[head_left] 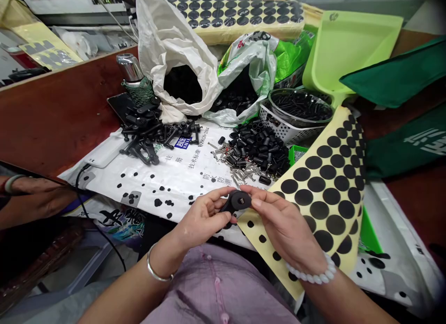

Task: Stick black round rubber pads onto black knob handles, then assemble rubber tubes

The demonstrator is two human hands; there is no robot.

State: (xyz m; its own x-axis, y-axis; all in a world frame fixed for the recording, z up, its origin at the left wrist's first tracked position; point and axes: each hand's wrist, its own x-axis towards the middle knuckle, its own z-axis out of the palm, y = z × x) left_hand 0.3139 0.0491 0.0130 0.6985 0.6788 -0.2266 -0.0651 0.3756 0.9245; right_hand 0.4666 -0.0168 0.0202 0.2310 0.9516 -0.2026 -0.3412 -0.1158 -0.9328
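The small black plastic part with a round head [237, 202] is pinched between both hands over the near edge of the brown wooden bench [52, 115]. It looks light, rigid and smooth, and is probably best gripped by its rim and stem. The left hand [204, 218] has its fingers closed on the stem, and the right hand [284, 229] has its fingers closed on the head. A yellow backing sheet of black round pads [324, 189] lies just beside, with a pile of black cylindrical sleeves [259, 150] beyond it.

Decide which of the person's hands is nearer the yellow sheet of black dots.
Right. The right hand overlaps the yellow sheet; the left hand sits off its left edge. Both pinch the black part.
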